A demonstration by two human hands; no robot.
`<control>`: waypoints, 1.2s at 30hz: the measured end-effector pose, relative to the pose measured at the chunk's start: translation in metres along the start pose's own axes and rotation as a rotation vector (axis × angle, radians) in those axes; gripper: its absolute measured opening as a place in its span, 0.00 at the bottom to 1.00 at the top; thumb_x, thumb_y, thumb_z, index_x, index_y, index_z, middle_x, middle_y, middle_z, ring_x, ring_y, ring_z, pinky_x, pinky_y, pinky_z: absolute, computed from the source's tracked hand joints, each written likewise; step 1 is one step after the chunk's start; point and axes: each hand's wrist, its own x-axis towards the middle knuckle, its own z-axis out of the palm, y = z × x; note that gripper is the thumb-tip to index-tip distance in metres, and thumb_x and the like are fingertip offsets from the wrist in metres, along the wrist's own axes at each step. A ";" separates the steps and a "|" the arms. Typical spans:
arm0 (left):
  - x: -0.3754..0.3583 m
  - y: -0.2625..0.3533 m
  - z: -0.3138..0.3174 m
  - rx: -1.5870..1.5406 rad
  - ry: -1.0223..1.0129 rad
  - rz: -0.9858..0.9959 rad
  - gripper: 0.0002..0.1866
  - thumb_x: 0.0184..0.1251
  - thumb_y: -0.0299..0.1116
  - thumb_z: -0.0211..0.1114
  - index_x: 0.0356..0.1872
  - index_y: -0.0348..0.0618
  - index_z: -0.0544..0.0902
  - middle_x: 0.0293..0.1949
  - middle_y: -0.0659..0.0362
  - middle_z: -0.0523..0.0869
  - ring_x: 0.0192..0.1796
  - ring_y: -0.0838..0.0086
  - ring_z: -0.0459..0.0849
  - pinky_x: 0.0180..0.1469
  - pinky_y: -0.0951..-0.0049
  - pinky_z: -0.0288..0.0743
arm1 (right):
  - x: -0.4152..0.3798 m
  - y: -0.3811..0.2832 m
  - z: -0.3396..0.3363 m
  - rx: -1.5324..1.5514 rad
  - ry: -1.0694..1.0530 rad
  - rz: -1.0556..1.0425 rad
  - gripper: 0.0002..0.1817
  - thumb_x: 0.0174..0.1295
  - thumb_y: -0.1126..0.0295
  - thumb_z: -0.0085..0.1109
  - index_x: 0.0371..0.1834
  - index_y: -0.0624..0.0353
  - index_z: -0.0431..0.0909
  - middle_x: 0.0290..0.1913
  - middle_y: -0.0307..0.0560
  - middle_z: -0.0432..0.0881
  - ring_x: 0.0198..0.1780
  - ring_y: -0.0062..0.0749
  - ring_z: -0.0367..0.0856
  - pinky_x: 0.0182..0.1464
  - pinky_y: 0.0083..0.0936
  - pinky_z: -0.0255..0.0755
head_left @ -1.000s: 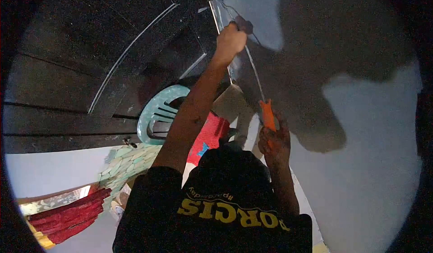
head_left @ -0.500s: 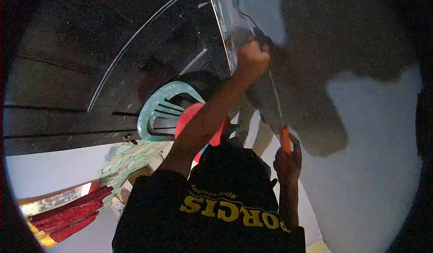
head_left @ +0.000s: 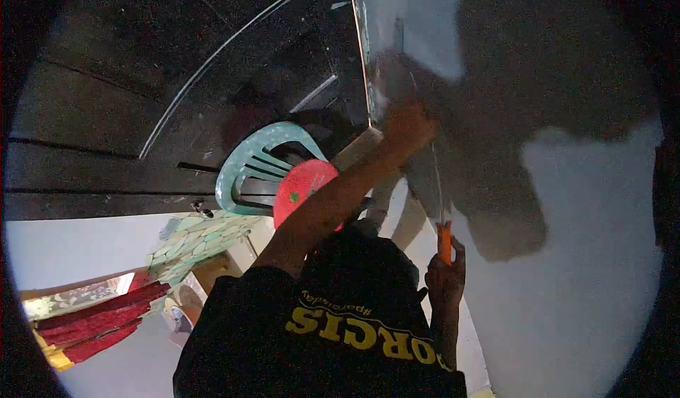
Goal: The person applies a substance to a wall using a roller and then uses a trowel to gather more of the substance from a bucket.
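My right hand (head_left: 446, 274) grips the orange handle (head_left: 444, 243) of a tool held close to the wall (head_left: 588, 206). From the handle's end a thin pale line (head_left: 435, 171) runs along the wall toward my left hand (head_left: 414, 125). My left arm reaches across to the wall, and this hand is dark and blurred, with its fingers curled. What it holds, if anything, cannot be made out. Around both hands the pale wall carries a broad dark grey patch (head_left: 496, 164), either a darker coating or shadow.
A pale green plastic chair (head_left: 230, 171) stands near my left arm, with a round red thing (head_left: 301, 185) over it. Dark boards (head_left: 106, 107) extend to the left. Red curtain-like cloth (head_left: 99, 320) hangs at lower left, beside a stone-patterned wall area (head_left: 198, 242).
My left hand has moved down along the wall, closer to my right hand. My right hand has dropped slightly, keeping hold of the orange handle. The view has shifted a little.
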 end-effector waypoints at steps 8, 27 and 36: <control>0.021 -0.033 0.014 0.546 -0.048 0.434 0.11 0.56 0.35 0.59 0.34 0.38 0.81 0.27 0.50 0.79 0.34 0.57 0.81 0.40 0.57 0.77 | 0.031 0.004 -0.001 -0.074 -0.094 -0.026 0.27 0.54 0.79 0.56 0.58 0.53 0.62 0.21 0.37 0.68 0.16 0.18 0.65 0.16 0.15 0.59; -0.022 0.020 -0.024 -0.281 -0.283 -0.090 0.28 0.63 0.39 0.55 0.51 0.19 0.64 0.25 0.47 0.80 0.26 0.57 0.81 0.30 0.60 0.76 | 0.056 0.039 -0.055 0.459 -0.223 0.059 0.29 0.51 0.78 0.55 0.60 0.54 0.63 0.31 0.46 0.75 0.19 0.24 0.69 0.18 0.19 0.66; 0.060 -0.061 -0.012 0.082 -0.164 0.011 0.20 0.64 0.39 0.54 0.44 0.28 0.72 0.32 0.44 0.80 0.34 0.56 0.81 0.40 0.57 0.77 | 0.112 0.026 0.013 0.330 -0.260 0.118 0.32 0.49 0.80 0.55 0.61 0.54 0.60 0.25 0.42 0.70 0.19 0.24 0.68 0.19 0.18 0.65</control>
